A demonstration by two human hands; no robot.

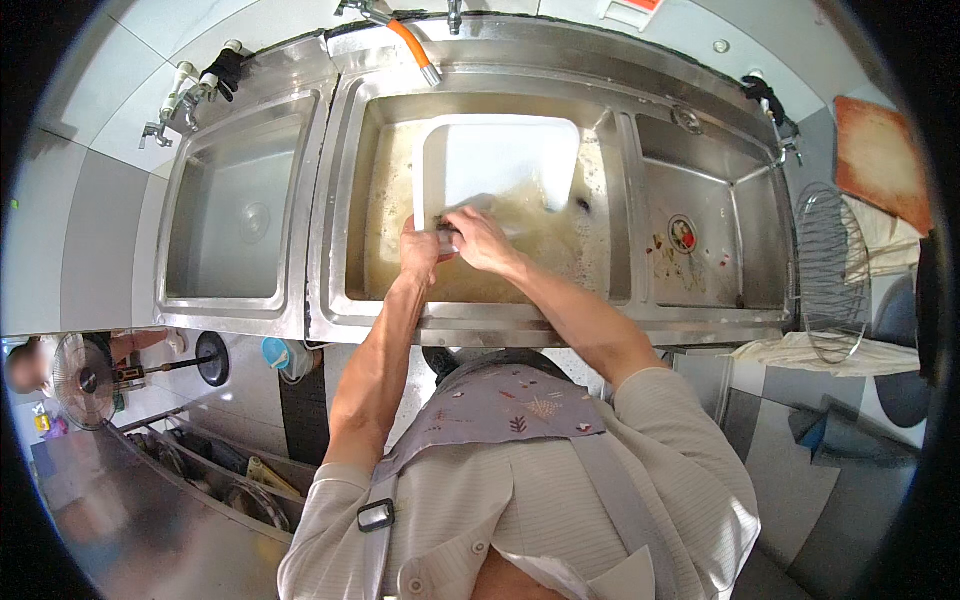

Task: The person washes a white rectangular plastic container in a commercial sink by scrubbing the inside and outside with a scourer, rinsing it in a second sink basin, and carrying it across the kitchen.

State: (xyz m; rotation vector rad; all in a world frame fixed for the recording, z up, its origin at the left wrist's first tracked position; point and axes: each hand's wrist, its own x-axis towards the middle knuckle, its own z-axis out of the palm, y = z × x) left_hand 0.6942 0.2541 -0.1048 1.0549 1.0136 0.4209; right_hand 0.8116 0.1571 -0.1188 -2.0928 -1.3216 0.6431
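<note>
A white rectangular plastic tub (480,161) sits tilted in the middle stainless-steel sink basin (611,202), partly under cloudy, foamy water (540,262). My left hand (420,247) grips the tub at its near left corner. Close beside it, my right hand (482,238) presses a dark grey pad (448,223) against that same corner. Fingers cover most of the pad, so whether it is a scouring pad or a cloth cannot be told. The tub's near side is hidden by the murky water and my hands.
Clearer water fills the left basin (232,217). Food scraps lie around the right basin's drain (682,234). An orange hose spout (411,46) overhangs the middle basin's back. Wire racks (832,270) and a cutting board (881,161) are at right. A fan (86,381) and a person (26,366) are behind left.
</note>
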